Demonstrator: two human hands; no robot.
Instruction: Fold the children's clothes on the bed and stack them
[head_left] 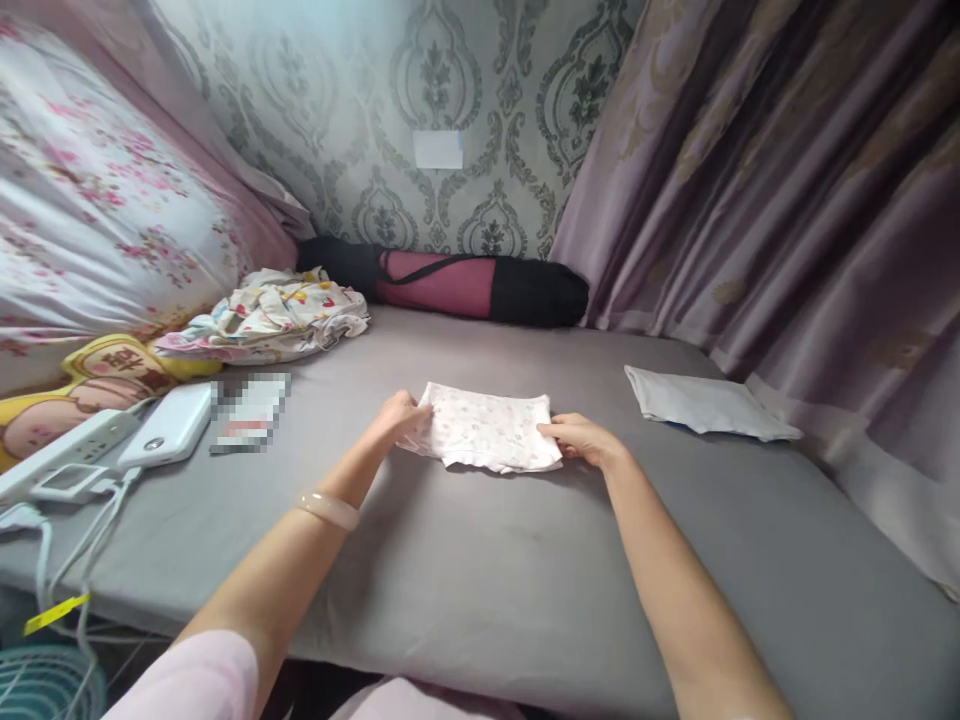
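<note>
Pinches printed cloth [491, 428] at both short ends, thumbs on top, with left hand [400, 412] and right hand [583, 438]; lies directly between grips over grey sheet [480, 560], long axis spanning hand to hand, neither nearer; can't tell lifted from resting

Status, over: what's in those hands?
Left hand, right hand: gripping opposite ends. White patterned rectangular fabric: between them. Pale-grey rectangular fabric: apart, rightward, not in the way.
</note>
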